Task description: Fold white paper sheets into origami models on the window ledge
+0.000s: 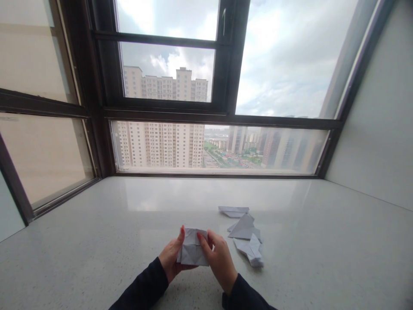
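Observation:
Between my two hands is a folded white paper (194, 252), roughly square, with creases crossing its face. My left hand (172, 258) grips its left side, thumb along the edge and fingers underneath. On the right, my right hand (221, 257) pinches the upper right part, with the thumb on the front face and the other fingers behind. The fingers beneath and behind the paper are partly hidden. Just beyond my right hand lie several folded paper pieces: a flat boat-like one (234, 211), a pointed one (244, 227) and a bulkier one (251, 250).
The speckled white sill (97, 241) spreads under my hands. A dark window frame (213, 116) borders its far edge, with tall buildings (164, 142) outside. A pale wall (377, 112) rises at the right, and side window panes (45, 155) stand at the left.

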### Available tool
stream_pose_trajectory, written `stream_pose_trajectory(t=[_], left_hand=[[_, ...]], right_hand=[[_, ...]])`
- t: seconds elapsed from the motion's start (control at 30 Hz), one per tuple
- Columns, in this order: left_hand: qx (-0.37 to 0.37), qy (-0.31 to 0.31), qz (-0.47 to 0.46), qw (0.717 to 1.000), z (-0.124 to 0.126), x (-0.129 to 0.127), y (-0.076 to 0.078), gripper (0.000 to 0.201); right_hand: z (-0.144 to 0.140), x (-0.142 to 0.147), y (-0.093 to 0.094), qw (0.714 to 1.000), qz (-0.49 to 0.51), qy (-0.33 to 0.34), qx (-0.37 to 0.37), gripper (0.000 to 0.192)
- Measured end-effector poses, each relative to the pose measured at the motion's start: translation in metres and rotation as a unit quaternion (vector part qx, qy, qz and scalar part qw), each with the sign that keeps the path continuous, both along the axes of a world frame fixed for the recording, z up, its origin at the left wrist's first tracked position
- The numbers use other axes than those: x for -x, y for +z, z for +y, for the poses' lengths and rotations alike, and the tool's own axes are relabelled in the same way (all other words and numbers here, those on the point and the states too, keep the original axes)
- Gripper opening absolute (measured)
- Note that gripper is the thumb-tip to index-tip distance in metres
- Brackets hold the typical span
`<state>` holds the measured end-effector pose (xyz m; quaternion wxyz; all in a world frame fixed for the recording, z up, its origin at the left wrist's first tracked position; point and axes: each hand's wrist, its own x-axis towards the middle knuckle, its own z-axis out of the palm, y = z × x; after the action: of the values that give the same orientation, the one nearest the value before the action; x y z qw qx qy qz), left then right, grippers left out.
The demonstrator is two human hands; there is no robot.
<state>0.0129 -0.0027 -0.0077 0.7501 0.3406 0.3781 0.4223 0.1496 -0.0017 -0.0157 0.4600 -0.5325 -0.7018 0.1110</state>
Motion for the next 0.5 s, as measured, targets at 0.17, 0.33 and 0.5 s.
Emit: stream_pose_trajectory(t=[0.17,0.33,0.5], left_hand=[[-0.028,0.015,0.024,0.999,-0.005,-0.005,0.000,0.055],[-0.057,0.036,0.047,0.997,-0.009,-0.010,0.000,0.046],[-0.074,0.039,0.057,0.995,-0.007,-0.011,-0.003,0.039]], right_hand=[[0.001,0.000,-0.003,1.000,-0.020,-0.008,-0.019,0.036],[0.002,0.000,-0.005,0.999,-0.032,-0.006,0.000,0.035],[0.001,0.001,-0.005,0.998,-0.053,-0.013,0.003,0.035]])
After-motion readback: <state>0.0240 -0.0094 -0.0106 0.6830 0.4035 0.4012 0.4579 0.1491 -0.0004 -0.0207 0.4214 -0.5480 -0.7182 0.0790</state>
